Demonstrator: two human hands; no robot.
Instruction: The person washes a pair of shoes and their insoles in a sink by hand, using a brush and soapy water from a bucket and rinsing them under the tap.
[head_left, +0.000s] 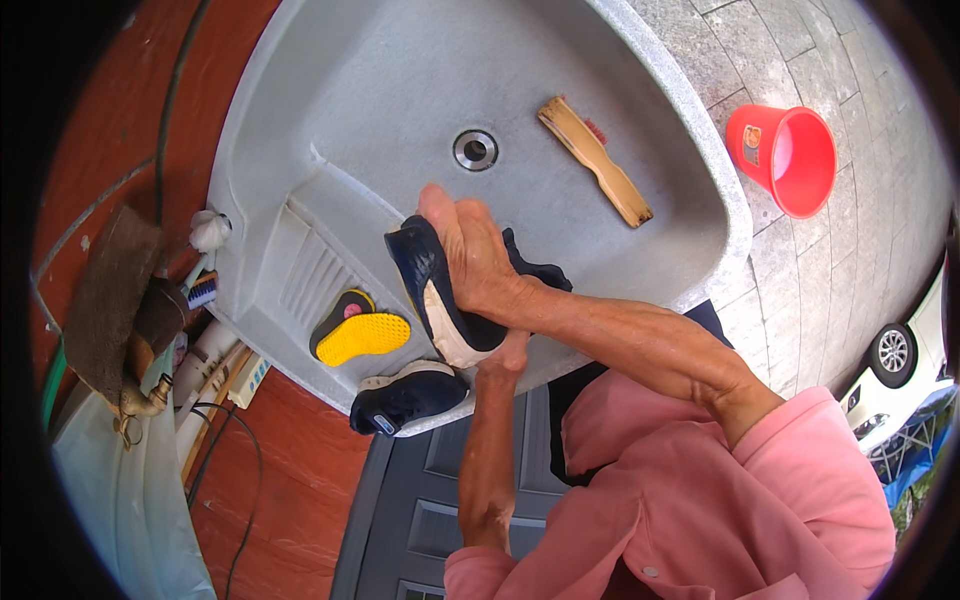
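My right hand (476, 259) grips a navy shoe with a pale sole (450, 319) over the grey sink. Beneath my right wrist, my left hand (511, 351) is at the shoe's lower end, its fingers mostly hidden. A crumpled dark piece (536, 266) shows beyond my right wrist; I cannot tell whether it belongs to the shoe. A second navy shoe (409, 397) lies on its side on the sink's near ledge. Beside it are a yellow insole (364, 337) and a partly covered dark-and-yellow insole (341, 311). A wooden-handled brush (596, 161) lies in the basin, right of the metal drain (475, 150).
The stone-like sink (697, 135) has a ribbed washboard part (315, 262). A red bucket (780, 161) stands on the paving at right. Left of the sink are a small blue-bristled brush (202, 291), a brass tap (150, 397), pipes and cables. A white car (900, 360) is farther right.
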